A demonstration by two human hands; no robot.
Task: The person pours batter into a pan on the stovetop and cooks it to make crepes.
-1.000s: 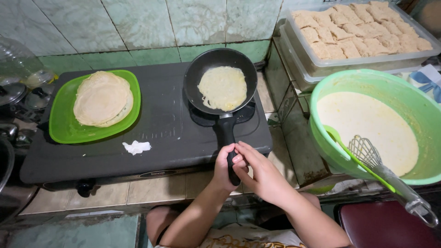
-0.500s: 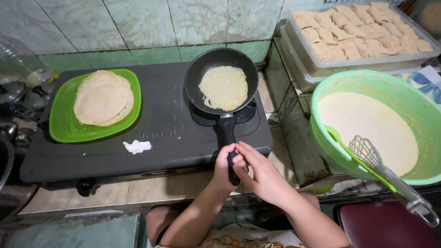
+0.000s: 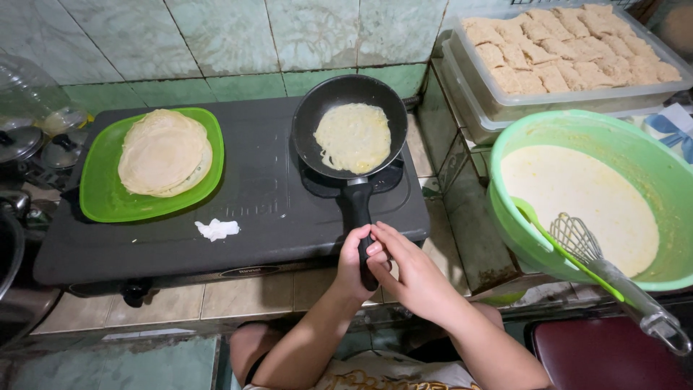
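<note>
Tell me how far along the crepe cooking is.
Done: a stack of cooked crepes lies on the green plate. In hand: one crepe sits in the black pan, both hands, left hand and right hand, at its handle. Left: the green bowl holds plenty of batter.

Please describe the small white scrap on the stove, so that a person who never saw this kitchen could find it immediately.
Start at the black stove in the middle. On its flat top, find the green plate of stacked thin pancakes on the left. The small white scrap lies just off that plate's near right corner, left of the black pan's handle; it is the only crumpled white bit on the dark surface.
</note>
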